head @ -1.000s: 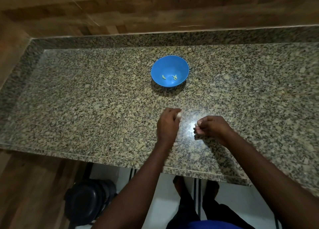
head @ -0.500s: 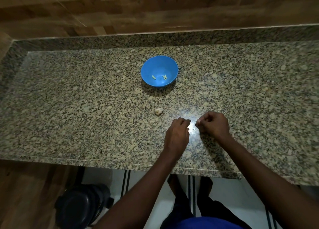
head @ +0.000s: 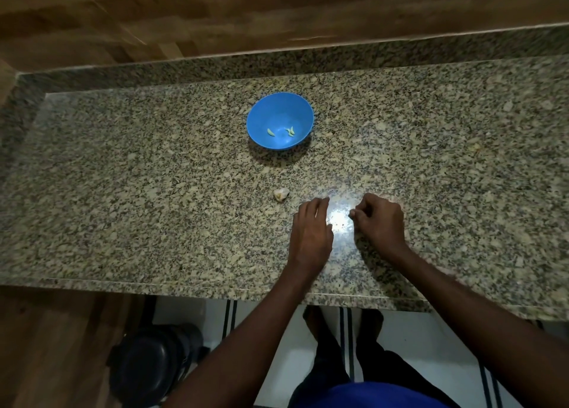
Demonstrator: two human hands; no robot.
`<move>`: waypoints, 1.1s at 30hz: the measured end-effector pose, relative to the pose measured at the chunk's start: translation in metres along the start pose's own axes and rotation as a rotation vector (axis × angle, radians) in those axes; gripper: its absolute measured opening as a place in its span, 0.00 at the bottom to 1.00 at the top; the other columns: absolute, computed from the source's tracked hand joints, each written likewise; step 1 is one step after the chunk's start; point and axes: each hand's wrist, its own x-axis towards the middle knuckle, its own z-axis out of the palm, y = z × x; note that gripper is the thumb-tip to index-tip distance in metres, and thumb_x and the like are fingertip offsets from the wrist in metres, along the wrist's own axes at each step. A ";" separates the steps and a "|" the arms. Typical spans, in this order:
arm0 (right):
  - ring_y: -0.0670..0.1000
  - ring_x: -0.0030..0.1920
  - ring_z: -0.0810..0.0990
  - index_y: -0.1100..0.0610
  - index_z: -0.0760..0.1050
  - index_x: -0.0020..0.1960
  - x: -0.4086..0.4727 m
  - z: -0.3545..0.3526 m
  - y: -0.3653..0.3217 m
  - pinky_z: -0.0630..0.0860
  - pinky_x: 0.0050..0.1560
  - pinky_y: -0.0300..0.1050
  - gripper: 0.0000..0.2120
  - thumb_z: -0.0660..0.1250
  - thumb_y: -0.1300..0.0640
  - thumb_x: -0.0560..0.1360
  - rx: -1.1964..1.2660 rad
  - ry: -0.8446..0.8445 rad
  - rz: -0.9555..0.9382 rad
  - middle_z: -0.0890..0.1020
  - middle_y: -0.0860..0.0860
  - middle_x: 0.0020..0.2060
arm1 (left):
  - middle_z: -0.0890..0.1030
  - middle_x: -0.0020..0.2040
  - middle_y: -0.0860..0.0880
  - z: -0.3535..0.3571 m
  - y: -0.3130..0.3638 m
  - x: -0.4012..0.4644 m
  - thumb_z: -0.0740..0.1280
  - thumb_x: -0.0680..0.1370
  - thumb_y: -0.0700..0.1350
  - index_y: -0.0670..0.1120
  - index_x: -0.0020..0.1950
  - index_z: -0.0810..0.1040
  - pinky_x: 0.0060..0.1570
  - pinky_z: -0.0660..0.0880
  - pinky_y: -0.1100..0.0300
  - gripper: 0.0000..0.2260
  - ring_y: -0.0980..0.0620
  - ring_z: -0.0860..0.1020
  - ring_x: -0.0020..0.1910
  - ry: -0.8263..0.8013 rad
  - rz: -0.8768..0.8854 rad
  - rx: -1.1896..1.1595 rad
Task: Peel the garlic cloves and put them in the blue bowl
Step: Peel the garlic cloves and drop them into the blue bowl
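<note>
One view is all I have, the head camera looking down on the worktop (head: 123, 192). From here I see a single garlic piece (head: 281, 194) lying loose on the stone, pale and lumpy, too small for me to say which way its long axis runs or whether its skin is on. It sits just beyond and to the left of my left hand (head: 312, 232), near the fingertips but apart from them. The left hand lies low over the worktop with its fingers stretched forward and holding nothing. My right hand (head: 380, 221) is further off, to the right of the bright glare patch, with fingers curled and the tips pinched together; whether there is a bit of skin or clove between them I cannot tell. The blue bowl (head: 280, 119) stands well beyond both hands, toward the far side and slightly left, with a few peeled cloves (head: 271, 132) in its bottom. I judge the left hand the one to reach with: a short move forward and left.
</note>
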 end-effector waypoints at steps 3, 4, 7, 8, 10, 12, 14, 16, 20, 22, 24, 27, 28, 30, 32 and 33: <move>0.48 0.32 0.78 0.56 0.75 0.37 0.000 -0.002 0.006 0.67 0.33 0.41 0.09 0.75 0.59 0.72 -0.013 -0.047 -0.116 0.80 0.48 0.30 | 0.70 0.73 0.44 0.001 -0.003 -0.004 0.65 0.80 0.42 0.42 0.76 0.66 0.67 0.69 0.49 0.25 0.45 0.67 0.69 -0.022 -0.002 -0.016; 0.48 0.33 0.78 0.56 0.77 0.39 0.001 -0.002 0.007 0.69 0.33 0.42 0.08 0.75 0.59 0.72 -0.027 -0.060 -0.155 0.80 0.48 0.31 | 0.69 0.73 0.44 0.001 -0.003 -0.004 0.65 0.80 0.43 0.42 0.76 0.66 0.67 0.68 0.48 0.24 0.45 0.67 0.69 -0.025 -0.006 -0.019; 0.52 0.35 0.80 0.55 0.81 0.42 0.005 -0.003 0.009 0.74 0.37 0.45 0.03 0.74 0.60 0.72 -0.148 -0.099 -0.257 0.82 0.51 0.34 | 0.69 0.73 0.44 0.001 -0.003 -0.005 0.64 0.81 0.42 0.42 0.77 0.66 0.67 0.68 0.47 0.24 0.45 0.67 0.69 -0.028 -0.014 -0.014; 0.54 0.35 0.79 0.55 0.81 0.41 0.006 -0.003 0.010 0.73 0.36 0.46 0.03 0.73 0.61 0.72 -0.193 -0.112 -0.277 0.80 0.51 0.34 | 0.69 0.74 0.44 0.001 -0.002 -0.005 0.64 0.81 0.42 0.42 0.77 0.66 0.68 0.68 0.47 0.24 0.45 0.67 0.70 -0.031 -0.016 -0.014; 0.56 0.33 0.77 0.56 0.77 0.37 0.007 -0.003 0.011 0.69 0.32 0.46 0.06 0.72 0.61 0.72 -0.269 -0.123 -0.275 0.77 0.51 0.33 | 0.68 0.74 0.44 0.001 -0.002 -0.005 0.64 0.81 0.43 0.42 0.77 0.65 0.68 0.67 0.47 0.25 0.45 0.67 0.70 -0.038 -0.022 -0.010; 0.57 0.33 0.76 0.56 0.74 0.36 0.010 -0.005 0.012 0.64 0.33 0.44 0.09 0.72 0.59 0.72 -0.320 -0.139 -0.245 0.77 0.52 0.33 | 0.68 0.74 0.44 0.001 -0.001 -0.005 0.64 0.81 0.43 0.43 0.78 0.64 0.68 0.66 0.47 0.25 0.45 0.66 0.71 -0.046 -0.033 -0.003; 0.57 0.35 0.78 0.53 0.71 0.35 0.015 -0.007 0.011 0.63 0.34 0.43 0.11 0.71 0.60 0.72 -0.358 -0.167 -0.217 0.78 0.52 0.34 | 0.68 0.74 0.44 0.000 0.000 -0.005 0.64 0.81 0.43 0.43 0.78 0.64 0.68 0.65 0.47 0.25 0.45 0.66 0.71 -0.048 -0.042 0.002; 0.57 0.35 0.78 0.52 0.69 0.34 0.017 -0.009 0.005 0.62 0.33 0.43 0.12 0.69 0.60 0.72 -0.406 -0.200 -0.235 0.77 0.50 0.33 | 0.68 0.75 0.44 0.000 0.002 -0.005 0.64 0.81 0.43 0.43 0.78 0.64 0.68 0.65 0.47 0.25 0.45 0.66 0.71 -0.055 -0.044 -0.001; 0.60 0.39 0.79 0.54 0.71 0.42 0.015 -0.006 -0.002 0.63 0.35 0.45 0.07 0.64 0.55 0.78 -0.578 -0.230 -0.343 0.69 0.50 0.36 | 0.67 0.75 0.44 0.000 0.003 -0.005 0.64 0.82 0.43 0.43 0.78 0.63 0.68 0.65 0.47 0.25 0.45 0.65 0.70 -0.056 -0.044 0.008; 0.59 0.43 0.80 0.55 0.73 0.49 0.013 -0.005 -0.006 0.63 0.36 0.45 0.02 0.65 0.57 0.78 -0.669 -0.236 -0.374 0.72 0.51 0.40 | 0.66 0.75 0.45 0.000 0.003 -0.005 0.64 0.82 0.42 0.43 0.78 0.63 0.68 0.65 0.47 0.25 0.45 0.65 0.71 -0.063 -0.047 0.011; 0.60 0.47 0.80 0.56 0.74 0.54 0.011 -0.002 -0.011 0.65 0.36 0.46 0.07 0.65 0.61 0.76 -0.769 -0.241 -0.405 0.77 0.54 0.47 | 0.66 0.76 0.45 0.000 0.003 -0.006 0.64 0.82 0.42 0.44 0.79 0.62 0.69 0.65 0.48 0.26 0.46 0.64 0.71 -0.066 -0.051 0.005; 0.58 0.40 0.80 0.57 0.77 0.48 0.005 0.001 -0.016 0.64 0.30 0.46 0.06 0.71 0.63 0.72 -0.882 -0.241 -0.487 0.79 0.54 0.42 | 0.64 0.77 0.45 -0.001 0.003 -0.007 0.62 0.83 0.43 0.43 0.80 0.61 0.71 0.62 0.48 0.26 0.46 0.62 0.73 -0.069 -0.049 -0.003; 0.57 0.36 0.79 0.57 0.77 0.44 0.004 0.004 -0.015 0.61 0.27 0.44 0.08 0.76 0.63 0.68 -0.906 -0.227 -0.495 0.78 0.53 0.38 | 0.64 0.78 0.45 -0.001 0.003 -0.008 0.62 0.83 0.44 0.43 0.80 0.60 0.72 0.61 0.48 0.26 0.46 0.61 0.74 -0.069 -0.051 0.002; 0.56 0.30 0.77 0.56 0.77 0.37 0.004 0.008 -0.011 0.54 0.25 0.41 0.13 0.81 0.63 0.61 -0.905 -0.188 -0.513 0.76 0.52 0.32 | 0.63 0.78 0.45 -0.002 0.002 -0.010 0.61 0.83 0.45 0.43 0.81 0.59 0.73 0.59 0.48 0.26 0.46 0.60 0.75 -0.066 -0.054 0.022; 0.55 0.29 0.76 0.56 0.76 0.36 0.004 0.010 -0.007 0.54 0.25 0.40 0.15 0.82 0.62 0.59 -0.881 -0.171 -0.561 0.75 0.52 0.31 | 0.63 0.78 0.45 -0.001 0.001 -0.010 0.62 0.83 0.46 0.43 0.80 0.60 0.73 0.59 0.47 0.27 0.46 0.60 0.76 -0.064 -0.056 0.044; 0.55 0.29 0.75 0.56 0.76 0.35 0.004 0.010 -0.007 0.55 0.25 0.40 0.15 0.82 0.62 0.59 -0.869 -0.182 -0.577 0.75 0.52 0.31 | 0.63 0.79 0.45 0.000 0.000 -0.010 0.62 0.83 0.47 0.43 0.80 0.60 0.74 0.59 0.47 0.27 0.46 0.60 0.76 -0.066 -0.057 0.055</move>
